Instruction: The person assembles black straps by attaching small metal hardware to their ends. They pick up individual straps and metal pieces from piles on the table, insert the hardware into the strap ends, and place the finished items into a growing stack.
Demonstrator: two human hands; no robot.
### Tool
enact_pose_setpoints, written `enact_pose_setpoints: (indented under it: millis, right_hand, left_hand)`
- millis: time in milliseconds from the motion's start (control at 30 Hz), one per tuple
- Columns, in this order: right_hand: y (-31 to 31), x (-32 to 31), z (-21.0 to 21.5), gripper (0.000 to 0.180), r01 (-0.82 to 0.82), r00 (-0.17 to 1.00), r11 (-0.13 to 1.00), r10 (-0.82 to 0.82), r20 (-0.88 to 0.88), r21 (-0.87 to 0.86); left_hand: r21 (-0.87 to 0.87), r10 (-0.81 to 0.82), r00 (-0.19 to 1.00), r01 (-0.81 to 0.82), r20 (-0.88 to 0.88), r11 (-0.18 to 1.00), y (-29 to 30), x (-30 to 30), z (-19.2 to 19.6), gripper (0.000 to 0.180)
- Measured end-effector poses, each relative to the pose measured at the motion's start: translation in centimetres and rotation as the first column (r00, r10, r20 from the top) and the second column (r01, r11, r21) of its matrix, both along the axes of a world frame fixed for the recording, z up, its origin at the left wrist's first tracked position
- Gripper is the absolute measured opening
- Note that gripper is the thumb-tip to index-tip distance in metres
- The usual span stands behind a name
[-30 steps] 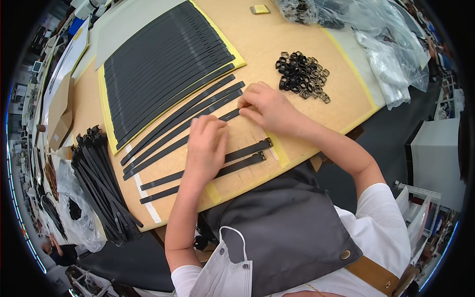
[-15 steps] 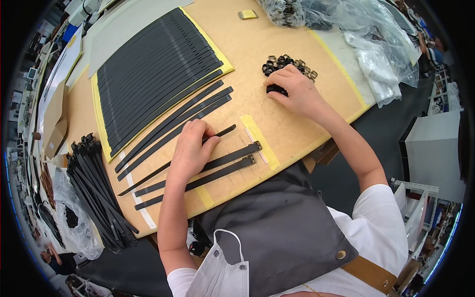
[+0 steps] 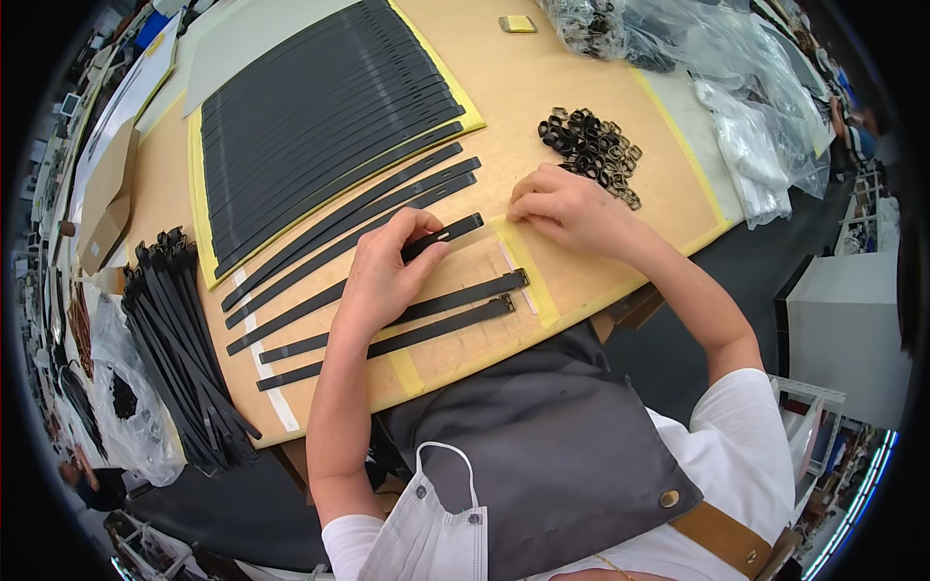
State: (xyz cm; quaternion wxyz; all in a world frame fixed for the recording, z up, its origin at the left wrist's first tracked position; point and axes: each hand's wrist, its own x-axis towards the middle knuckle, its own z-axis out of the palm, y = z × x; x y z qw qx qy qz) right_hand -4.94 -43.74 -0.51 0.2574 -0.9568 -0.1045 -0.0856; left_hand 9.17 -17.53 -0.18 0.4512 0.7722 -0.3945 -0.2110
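My left hand (image 3: 387, 266) grips a black strap (image 3: 291, 317) close to its slotted end, which sticks out past my fingers to the right. Fingers pinched together, my right hand (image 3: 567, 208) is just right of that strap end; whatever it may hold is hidden. Beyond it lies a pile of small dark metal buckles (image 3: 596, 145). Nearer to me, two straps with buckles (image 3: 455, 329) at their right ends lie side by side. On the far side of the held strap are a few loose straps (image 3: 358, 225) without buckles.
A yellow-edged board (image 3: 475, 118) carries a sheet of many black strips. A bundle of buckled straps (image 3: 184, 339) hangs over the table's left edge. Clear plastic bags (image 3: 746, 145) lie at the far right, and a small yellow-topped block (image 3: 517, 24) at the back.
My right hand has come away from the buckle pile, toward the strap end. My left hand has turned the strap so that its flat slotted face shows. The whole view has shifted slightly.
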Motion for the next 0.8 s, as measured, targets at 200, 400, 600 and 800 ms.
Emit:
enact_pose_setpoints:
  millis: [200,400,600,800]
  right_hand:
    - [0.6,-0.5,1.8,0.017,0.197,0.977,0.975,-0.204,0.065,0.104]
    - [1.8,0.7,1.0,0.020,0.137,0.982,0.984,-0.150,-0.116,-0.116]
    - [2.9,1.3,0.6,0.024,0.443,0.888,0.518,-0.139,-0.439,0.731]
    - [4.7,0.8,-0.2,0.024,0.439,0.892,0.209,0.011,-0.451,0.874]
  left_hand:
    - [0.013,0.010,1.000,-0.010,-0.016,1.000,0.5,-0.2,0.5,0.021]
    - [-0.041,0.008,1.000,-0.008,0.010,0.999,0.4,-0.7,0.6,0.020]
    - [-0.141,0.060,0.997,-0.052,0.050,0.989,0.4,-1.0,0.7,0.022]
    - [-0.127,0.059,0.996,-0.051,0.065,0.991,0.6,-1.1,0.8,0.022]
